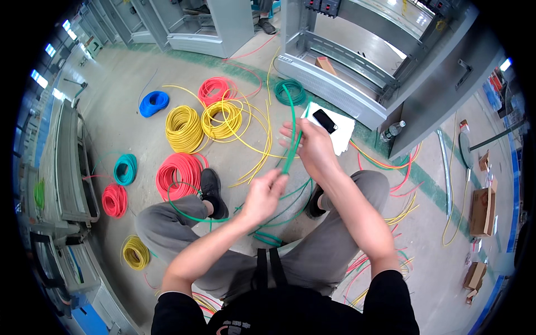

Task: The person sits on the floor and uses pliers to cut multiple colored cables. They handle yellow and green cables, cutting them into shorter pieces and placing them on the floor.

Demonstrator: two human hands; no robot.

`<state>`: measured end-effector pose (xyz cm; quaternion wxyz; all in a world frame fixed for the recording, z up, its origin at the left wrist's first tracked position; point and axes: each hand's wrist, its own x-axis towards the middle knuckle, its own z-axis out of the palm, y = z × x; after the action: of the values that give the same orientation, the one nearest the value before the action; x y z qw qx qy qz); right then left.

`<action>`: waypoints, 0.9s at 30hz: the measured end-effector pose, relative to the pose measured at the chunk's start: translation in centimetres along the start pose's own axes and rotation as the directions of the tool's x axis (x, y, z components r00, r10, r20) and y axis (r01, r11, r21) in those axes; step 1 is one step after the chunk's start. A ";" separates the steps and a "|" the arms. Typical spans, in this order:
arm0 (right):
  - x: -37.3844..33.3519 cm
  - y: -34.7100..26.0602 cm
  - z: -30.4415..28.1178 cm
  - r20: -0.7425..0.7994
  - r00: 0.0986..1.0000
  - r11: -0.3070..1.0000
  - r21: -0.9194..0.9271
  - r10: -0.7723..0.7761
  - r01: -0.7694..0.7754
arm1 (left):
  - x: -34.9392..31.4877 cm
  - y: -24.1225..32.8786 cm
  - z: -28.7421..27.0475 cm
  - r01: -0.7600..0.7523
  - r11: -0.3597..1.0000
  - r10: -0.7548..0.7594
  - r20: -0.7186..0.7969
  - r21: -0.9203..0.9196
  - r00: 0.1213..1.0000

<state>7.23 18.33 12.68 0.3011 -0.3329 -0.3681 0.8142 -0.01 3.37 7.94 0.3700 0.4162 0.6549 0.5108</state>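
Nearest to the camera a black shirt is seen, and beyond it the knees in grey trousers are bent and spread apart, so that a working space is probably made between them. Above this space a green wire is held: by the left hand it is gripped, with the fingers closed narrowly on it, while at the right hand it is laid across half-spread fingers, and whether it is pinched there cannot be told. In this way, it seems, the part between the hands is steadied, whereas the far end is left free. On the left, a red coil, a yellow coil and a blue coil are laid flat, most likely so that their turns are not tangled and the colours are easily distinguished. A phone is placed on white paper, perhaps for protection from dust. The floor is of smooth grey concrete, crossed by a worn green strip. On the far side an open metal cabinet is stood, with a clear bottle beside it; at the right a cardboard box is left.
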 end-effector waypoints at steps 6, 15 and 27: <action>2.1 -2.2 2.0 0.452 0.891 0.985 -0.128 -0.048 0.118 | -0.9 -2.2 -0.2 0.071 0.992 -0.051 0.180 -0.107 0.982; 0.1 -1.1 0.3 0.483 0.842 0.939 -0.334 0.240 -0.076 | 6.1 5.5 -7.6 -0.194 0.961 0.180 -0.084 -0.196 0.980; 0.6 -1.7 -0.1 0.541 0.780 0.867 -0.498 0.313 -0.003 | 6.2 3.7 -6.4 -0.332 0.942 0.330 -0.040 -0.054 0.943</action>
<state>7.34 19.73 13.82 0.0055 -0.1481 -0.6006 0.7857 -7.60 7.27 12.54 0.2811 0.5013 0.5657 0.5913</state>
